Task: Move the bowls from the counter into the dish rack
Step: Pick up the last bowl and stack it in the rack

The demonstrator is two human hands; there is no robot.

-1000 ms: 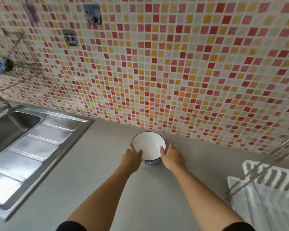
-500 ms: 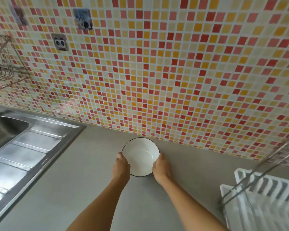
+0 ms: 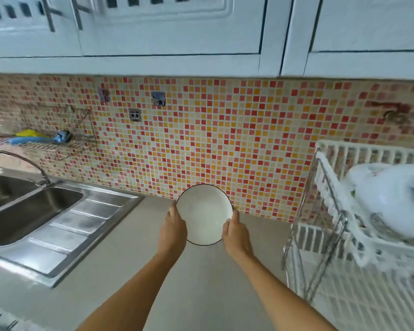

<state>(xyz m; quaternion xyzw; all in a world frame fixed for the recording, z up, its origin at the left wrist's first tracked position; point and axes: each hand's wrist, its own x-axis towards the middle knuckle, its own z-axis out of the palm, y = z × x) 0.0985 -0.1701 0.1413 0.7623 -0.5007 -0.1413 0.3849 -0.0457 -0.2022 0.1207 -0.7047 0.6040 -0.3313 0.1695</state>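
Note:
A white bowl (image 3: pixel 204 215) with a thin dark rim hangs in the air above the grey counter (image 3: pixel 134 271), in front of the mosaic wall. My left hand (image 3: pixel 173 229) grips its left edge and my right hand (image 3: pixel 236 231) grips its right edge. The inside of the bowl faces me and looks empty. A white two-tier dish rack (image 3: pixel 344 237) on a metal frame stands at the right; its upper tier holds blurred white dishes (image 3: pixel 390 194).
A steel double sink (image 3: pixel 29 211) with a drainboard and curved tap (image 3: pixel 19 161) fills the left. A wire shelf (image 3: pixel 58 139) with blue and yellow cloths hangs on the tiled wall. White wall cabinets (image 3: pixel 177 32) run overhead.
Both hands closed on the bowl and raised it off the counter toward me. My view tilted upward, bringing the cabinets and the rack's upper tier into sight.

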